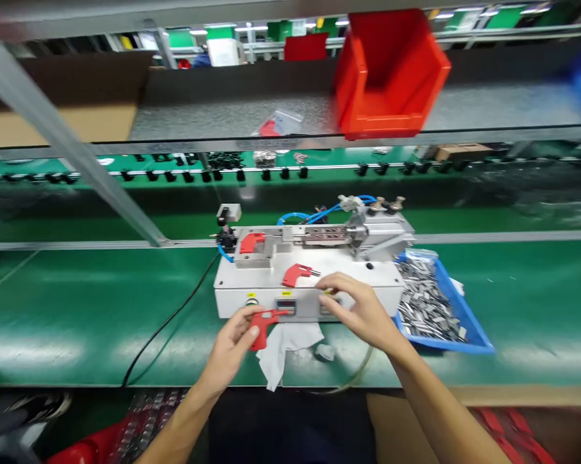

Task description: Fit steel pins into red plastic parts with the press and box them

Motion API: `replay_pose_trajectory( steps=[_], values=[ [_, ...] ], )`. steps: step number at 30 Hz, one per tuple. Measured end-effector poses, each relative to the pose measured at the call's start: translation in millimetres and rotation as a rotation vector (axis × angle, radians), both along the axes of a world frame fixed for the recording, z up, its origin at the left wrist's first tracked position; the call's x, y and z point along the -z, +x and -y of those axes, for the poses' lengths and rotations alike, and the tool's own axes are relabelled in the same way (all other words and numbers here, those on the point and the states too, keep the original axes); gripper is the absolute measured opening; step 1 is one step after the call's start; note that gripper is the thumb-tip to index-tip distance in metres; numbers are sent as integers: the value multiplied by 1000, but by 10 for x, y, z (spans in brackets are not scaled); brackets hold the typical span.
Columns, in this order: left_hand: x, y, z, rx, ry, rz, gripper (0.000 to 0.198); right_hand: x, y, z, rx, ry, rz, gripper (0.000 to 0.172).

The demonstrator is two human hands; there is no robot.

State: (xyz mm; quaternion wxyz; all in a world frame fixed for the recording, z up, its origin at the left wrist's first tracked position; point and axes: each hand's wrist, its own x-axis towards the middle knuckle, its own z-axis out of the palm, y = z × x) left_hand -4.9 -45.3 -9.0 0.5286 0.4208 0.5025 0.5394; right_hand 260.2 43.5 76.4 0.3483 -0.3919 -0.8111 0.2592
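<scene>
Between the thumb and fingers of my left hand point(237, 341) is a red pistol-shaped plastic part point(263, 328), held just in front of a white bench machine point(343, 274). My right hand point(355, 306) hovers at the machine's front edge, thumb and forefinger apart, with nothing visible between them. Near its fingertips, a second red pistol-shaped part point(295, 275) with metal prongs lies on the machine's top. A third red part point(252, 243) sits in the metal fixture point(254, 261) at the left end, in line with the machine's horizontal rod mechanism point(326, 236).
Right of the machine stands a blue tray point(469, 332) of small metal pieces point(428, 303). A white cloth point(285, 348) and a small grey object point(324, 352) lie in front. Overhead, a shelf holds a red bin point(391, 77). A slanted metal post point(78, 142) rises at left; a black cable point(169, 322) crosses the bench.
</scene>
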Motion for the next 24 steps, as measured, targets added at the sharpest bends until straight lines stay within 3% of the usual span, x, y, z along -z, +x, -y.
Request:
replay_pose_trajectory(
  steps=[5, 9, 11, 15, 20, 24],
  values=[
    [149, -224, 157, -113, -175, 5, 61, -163, 411, -156, 150, -45, -28, 20],
    [197, -209, 289, -198, -196, -9, 66, -254, 1004, -207, 154, -176, 208, 20],
    [221, -151, 347, -240, -175, -9, 66, -207, 1326, -242, 166, -264, 304, 20],
    [284, -66, 403, -232, -199, -8, 68, 187, 1752, -389, 365, -299, 356, 15],
    [338, -99, 380, -154, -270, 11, 68, 778, 1847, -565, 493, -334, 365, 26],
    [377, -173, 381, -125, -284, 21, 65, 876, 1890, -575, 540, -301, 204, 34]
  ],
)
